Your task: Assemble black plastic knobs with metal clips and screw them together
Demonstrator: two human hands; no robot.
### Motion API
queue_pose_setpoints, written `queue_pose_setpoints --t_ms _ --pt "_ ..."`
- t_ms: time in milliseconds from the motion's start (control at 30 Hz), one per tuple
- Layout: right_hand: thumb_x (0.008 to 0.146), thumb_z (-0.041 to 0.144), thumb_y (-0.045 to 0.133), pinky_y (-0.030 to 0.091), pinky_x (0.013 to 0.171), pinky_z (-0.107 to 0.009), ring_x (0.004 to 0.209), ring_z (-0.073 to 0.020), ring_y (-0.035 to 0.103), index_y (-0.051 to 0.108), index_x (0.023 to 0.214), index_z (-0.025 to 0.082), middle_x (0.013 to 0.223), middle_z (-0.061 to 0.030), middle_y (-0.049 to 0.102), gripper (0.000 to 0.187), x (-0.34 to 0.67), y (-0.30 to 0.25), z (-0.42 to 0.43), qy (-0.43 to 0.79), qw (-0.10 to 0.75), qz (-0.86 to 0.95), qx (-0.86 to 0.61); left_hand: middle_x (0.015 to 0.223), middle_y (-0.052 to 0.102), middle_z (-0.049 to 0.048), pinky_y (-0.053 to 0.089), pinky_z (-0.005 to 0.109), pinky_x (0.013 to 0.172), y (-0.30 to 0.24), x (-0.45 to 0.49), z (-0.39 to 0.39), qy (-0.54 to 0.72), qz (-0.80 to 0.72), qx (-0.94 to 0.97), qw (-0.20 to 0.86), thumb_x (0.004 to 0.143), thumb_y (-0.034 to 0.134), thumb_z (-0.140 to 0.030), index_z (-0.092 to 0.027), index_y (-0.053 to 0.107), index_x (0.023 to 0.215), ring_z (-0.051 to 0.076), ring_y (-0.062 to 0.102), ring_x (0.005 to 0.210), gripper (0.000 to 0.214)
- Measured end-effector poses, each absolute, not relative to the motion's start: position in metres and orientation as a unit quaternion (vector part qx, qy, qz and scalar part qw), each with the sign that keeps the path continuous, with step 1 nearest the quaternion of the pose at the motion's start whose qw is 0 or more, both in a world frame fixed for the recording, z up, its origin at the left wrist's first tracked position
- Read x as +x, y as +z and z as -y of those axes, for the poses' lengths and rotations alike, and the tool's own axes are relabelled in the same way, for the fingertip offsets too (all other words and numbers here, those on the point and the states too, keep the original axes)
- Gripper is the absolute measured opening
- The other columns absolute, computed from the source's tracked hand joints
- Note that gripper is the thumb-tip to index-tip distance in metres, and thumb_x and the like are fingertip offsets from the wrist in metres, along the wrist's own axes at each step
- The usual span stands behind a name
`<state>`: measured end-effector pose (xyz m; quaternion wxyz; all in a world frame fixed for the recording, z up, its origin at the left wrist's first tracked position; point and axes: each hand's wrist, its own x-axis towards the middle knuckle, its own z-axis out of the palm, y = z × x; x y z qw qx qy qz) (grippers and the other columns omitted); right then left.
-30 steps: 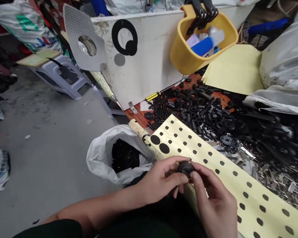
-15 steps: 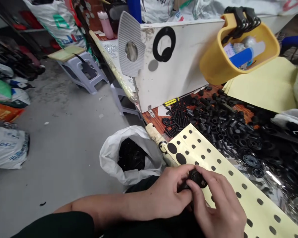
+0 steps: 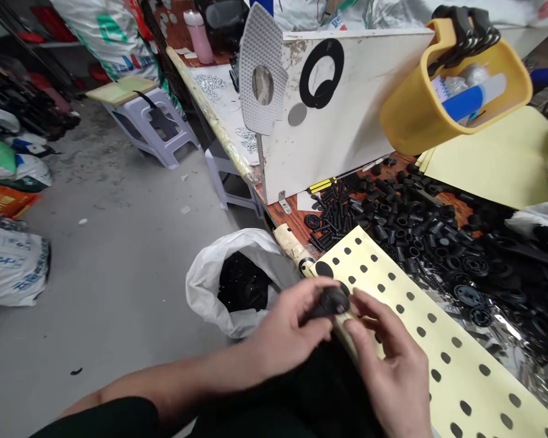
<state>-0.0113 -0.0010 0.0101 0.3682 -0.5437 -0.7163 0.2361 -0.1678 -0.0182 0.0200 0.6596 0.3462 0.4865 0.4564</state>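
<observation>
A black plastic part with a rounded end (image 3: 332, 302) is gripped between the thumb and fingers of my left hand (image 3: 287, 328); its exact kind is blurred. Just to the right, my right hand (image 3: 390, 359) is apart from the part, its thumb and fingers spread with nothing visible between them. Under and beside that hand lies a pale yellow sheet (image 3: 395, 277) bearing rows of dark round pads. Below my left hand, a white sack (image 3: 201, 283) stands with its mouth spread, holding small black pieces (image 3: 243, 286).
Loose black plastic parts (image 3: 420, 225) and black screws (image 3: 335, 222) cover the bench beyond the sheet. A yellow bin (image 3: 404, 115) is clipped to an upright white board (image 3: 356, 115). A yellow-handled tool (image 3: 322, 185) lies at the board's foot. A stool (image 3: 159, 125) stands on the floor.
My right hand has come away from the black part and its fingers have spread. My left hand has moved left and slightly up with the part. The camera view has shifted a little.
</observation>
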Motion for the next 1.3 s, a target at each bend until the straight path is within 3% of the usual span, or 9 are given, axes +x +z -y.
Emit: queue_pose_setpoints --t_ms 133,300,433,533,733,867,1100,1300 --pt "0.086 0.047 0.057 0.053 0.058 -0.031 0.065 -0.0199 0.068 0.073 0.086 0.017 0.079 -0.0086 0.074 0.033 -0.016 0.000 -0.010 0.190 0.334 0.679 -0.626 0.108 0.065 0.0046 0.047 0.028 0.081 0.028 -0.204 -0.008 0.389 -0.576 0.512 0.505 0.071 0.067 -0.018 -0.020 0.054 0.120 0.017 0.062 0.091 0.051" --pt "0.091 0.043 0.051 0.040 0.047 -0.030 0.051 -0.0184 0.059 0.068 0.075 0.019 0.067 -0.0068 0.067 0.033 -0.034 -0.006 -0.013 0.047 0.243 0.734 -0.633 0.075 0.068 0.0000 0.039 0.027 0.061 0.035 -0.214 -0.035 0.101 -0.490 0.800 0.330 0.074 0.058 -0.014 -0.025 0.064 0.116 0.020 0.062 0.069 0.045" --pt "0.090 0.045 0.053 0.033 0.042 -0.028 0.044 -0.0165 0.053 0.061 0.069 0.021 0.060 -0.0054 0.064 0.033 -0.037 -0.005 -0.006 0.016 0.254 0.714 -0.653 0.067 0.066 0.0001 0.032 0.027 0.053 0.034 -0.212 -0.044 0.039 -0.403 0.878 0.254 0.073 0.055 -0.010 -0.026 0.061 0.126 0.020 0.059 0.061 0.056" --pt "0.089 0.043 0.054 0.032 0.041 -0.028 0.043 -0.0166 0.054 0.061 0.068 0.022 0.060 -0.0053 0.065 0.030 -0.034 -0.005 -0.006 0.036 0.252 0.706 -0.661 0.067 0.067 -0.0004 0.030 0.027 0.051 0.031 -0.212 -0.048 0.037 -0.395 0.884 0.248 0.071 0.056 -0.010 -0.026 0.062 0.125 0.018 0.057 0.059 0.056" --pt "0.075 0.040 0.065 0.041 0.045 -0.028 0.046 -0.0180 0.060 0.068 0.068 0.022 0.055 -0.0018 0.066 0.019 -0.023 -0.005 -0.019 0.263 0.239 0.608 -0.710 0.069 0.067 -0.0011 0.031 0.025 0.053 0.026 -0.212 -0.049 0.052 -0.405 0.867 0.285 0.079 0.053 -0.013 -0.028 0.066 0.120 0.015 0.055 0.057 0.046" --pt "0.070 0.041 0.065 0.044 0.046 -0.027 0.046 -0.0163 0.058 0.071 0.072 0.020 0.056 -0.0013 0.066 0.022 -0.023 -0.002 -0.021 0.354 0.216 0.539 -0.733 0.064 0.063 -0.0003 0.030 0.026 0.053 0.027 -0.210 -0.049 0.034 -0.420 0.866 0.271 0.081 0.052 -0.017 -0.027 0.065 0.122 0.017 0.056 0.058 0.044" --pt "0.071 0.042 0.062 0.042 0.049 -0.023 0.046 -0.0110 0.050 0.068 0.069 0.020 0.055 0.0012 0.059 0.023 -0.035 -0.006 -0.006 0.315 0.293 0.527 -0.733 0.066 0.062 0.0015 0.026 0.028 0.050 0.029 -0.206 -0.046 0.004 -0.387 0.897 0.216 0.077 0.052 -0.012 -0.021 0.062 0.109 0.019 0.056 0.058 0.034" --pt "0.075 0.035 0.062 0.039 0.045 -0.020 0.044 -0.0073 0.043 0.067 0.070 0.019 0.057 0.0029 0.056 0.017 -0.037 -0.015 0.001 0.278 0.370 0.578 -0.672 0.067 0.062 -0.0011 0.030 0.025 0.052 0.043 -0.209 -0.061 0.012 -0.402 0.865 0.301 0.076 0.055 -0.016 -0.022 0.060 0.114 0.017 0.057 0.061 0.039"
